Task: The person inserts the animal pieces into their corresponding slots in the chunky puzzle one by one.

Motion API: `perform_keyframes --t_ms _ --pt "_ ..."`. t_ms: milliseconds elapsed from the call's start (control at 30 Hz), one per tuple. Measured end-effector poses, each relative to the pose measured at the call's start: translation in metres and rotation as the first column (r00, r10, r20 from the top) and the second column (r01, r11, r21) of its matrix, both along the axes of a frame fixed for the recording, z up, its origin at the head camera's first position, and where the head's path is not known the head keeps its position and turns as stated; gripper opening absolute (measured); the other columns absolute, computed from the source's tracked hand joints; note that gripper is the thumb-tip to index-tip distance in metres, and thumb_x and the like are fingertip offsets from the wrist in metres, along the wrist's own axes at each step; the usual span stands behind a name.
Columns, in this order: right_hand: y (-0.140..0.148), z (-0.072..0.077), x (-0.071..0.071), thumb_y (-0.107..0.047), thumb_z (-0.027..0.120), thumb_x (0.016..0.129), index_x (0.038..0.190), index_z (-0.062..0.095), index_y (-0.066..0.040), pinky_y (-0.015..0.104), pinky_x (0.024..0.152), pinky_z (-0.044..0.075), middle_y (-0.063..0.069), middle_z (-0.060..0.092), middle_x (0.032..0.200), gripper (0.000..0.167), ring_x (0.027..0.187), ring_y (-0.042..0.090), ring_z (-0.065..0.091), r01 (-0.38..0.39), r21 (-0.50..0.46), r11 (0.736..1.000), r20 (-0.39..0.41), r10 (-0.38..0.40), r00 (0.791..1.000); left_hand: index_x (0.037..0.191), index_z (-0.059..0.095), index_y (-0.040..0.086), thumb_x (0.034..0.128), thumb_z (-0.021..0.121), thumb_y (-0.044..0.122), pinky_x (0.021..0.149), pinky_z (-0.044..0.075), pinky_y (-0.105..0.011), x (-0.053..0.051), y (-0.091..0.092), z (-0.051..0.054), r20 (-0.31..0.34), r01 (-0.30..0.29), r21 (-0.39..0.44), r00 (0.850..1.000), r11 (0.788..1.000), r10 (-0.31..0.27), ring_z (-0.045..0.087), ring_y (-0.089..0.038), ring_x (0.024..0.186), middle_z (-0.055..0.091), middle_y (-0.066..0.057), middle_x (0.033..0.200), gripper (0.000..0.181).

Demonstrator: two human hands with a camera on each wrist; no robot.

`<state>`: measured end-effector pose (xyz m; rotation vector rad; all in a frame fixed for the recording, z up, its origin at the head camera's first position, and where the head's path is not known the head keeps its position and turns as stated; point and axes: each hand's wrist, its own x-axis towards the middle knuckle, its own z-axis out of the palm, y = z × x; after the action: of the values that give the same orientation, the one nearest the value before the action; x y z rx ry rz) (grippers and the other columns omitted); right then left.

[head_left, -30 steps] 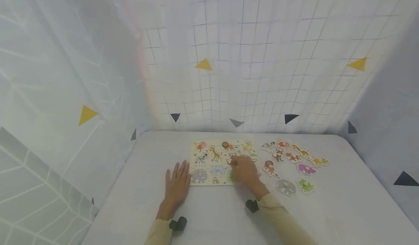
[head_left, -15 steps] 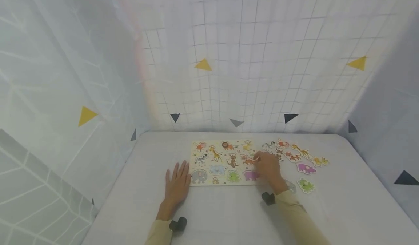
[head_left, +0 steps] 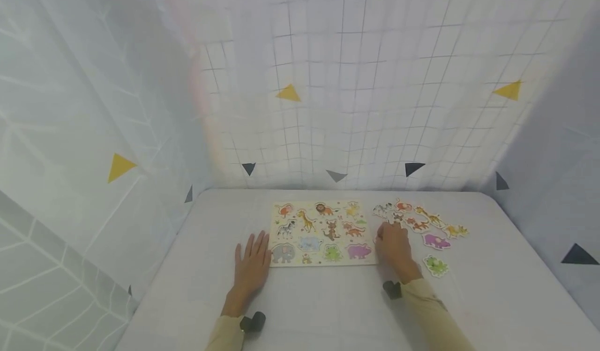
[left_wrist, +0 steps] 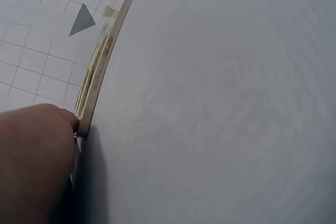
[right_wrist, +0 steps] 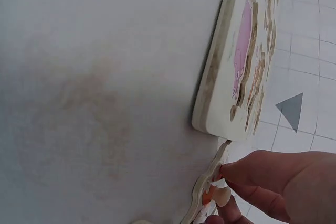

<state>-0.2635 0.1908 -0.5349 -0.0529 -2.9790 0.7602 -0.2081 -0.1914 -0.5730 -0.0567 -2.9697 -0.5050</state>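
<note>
A wooden animal puzzle board lies flat on the table, its recesses printed with matching animals. My left hand rests on the table with straight fingers, touching the board's left edge; a fingertip meets its corner in the left wrist view. Just right of the board, my right hand pinches the small wooden knob of an orange lion puzzle piece. That piece is mostly hidden in the head view and sits close to the board's corner in the right wrist view.
Loose knobbed pieces lie right of the board: a zebra, monkey, giraffe, tiger, yellow animal, purple hippo and green frog. The right hand partly covers a brown kangaroo. A gridded curtain hangs behind.
From over the middle of the board, my right hand has moved right, past its edge, to the loose lion piece, which it now covers. My left hand has stayed in place.
</note>
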Motion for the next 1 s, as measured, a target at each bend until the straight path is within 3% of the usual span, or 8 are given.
perform_keyframes --t_ms 267,567,700,1000 --pt "0.0086 -0.0043 -0.0027 -0.015 0.059 0.097 0.105 0.067 0.005 0.062 0.079 0.056 0.028 0.069 0.108 0.024 0.099 0.052 0.064 0.062 0.022 0.998 0.014 -0.062 0.998 0.16 0.036 0.012 0.1092 0.037 0.035 0.13 0.008 -0.068 -0.0009 -0.0002 0.0018 -0.019 0.011 0.017 1.0 1.0 -0.011 0.023 -0.037 0.16 0.032 -0.009 0.17 0.056" --pt "0.0109 -0.0026 -0.0007 -0.02 0.062 0.097 0.1 0.065 0.006 0.054 0.067 0.053 0.023 0.07 0.097 0.027 0.08 0.037 0.063 0.073 0.035 0.997 0.021 -0.074 0.997 0.161 0.034 0.013 0.1098 0.035 0.035 0.131 0.007 -0.067 -0.0001 -0.001 0.0047 0.001 0.003 -0.003 1.0 1.0 -0.003 0.021 -0.036 0.161 0.03 -0.008 0.171 0.056" --pt "0.0109 -0.0013 0.0005 -0.021 0.061 0.098 0.099 0.064 0.006 0.052 0.067 0.051 0.022 0.068 0.094 0.027 0.079 0.035 0.06 0.075 0.044 0.996 0.023 -0.076 0.997 0.162 0.033 0.014 0.1102 0.033 0.036 0.131 0.008 -0.066 0.0 -0.0006 0.0049 0.021 0.0 -0.018 1.0 1.0 0.0 0.021 -0.035 0.161 0.029 -0.007 0.172 0.056" --pt "0.011 0.0025 0.0028 -0.022 0.062 0.098 0.099 0.065 0.006 0.047 0.063 0.049 0.021 0.067 0.089 0.028 0.076 0.032 0.057 0.071 0.07 0.995 -0.01 -0.071 0.997 0.16 0.035 0.012 0.1096 0.036 0.035 0.13 0.008 -0.067 0.0019 -0.0002 0.0022 -0.008 0.004 0.003 1.0 1.0 -0.004 0.023 -0.036 0.16 0.032 -0.007 0.17 0.056"
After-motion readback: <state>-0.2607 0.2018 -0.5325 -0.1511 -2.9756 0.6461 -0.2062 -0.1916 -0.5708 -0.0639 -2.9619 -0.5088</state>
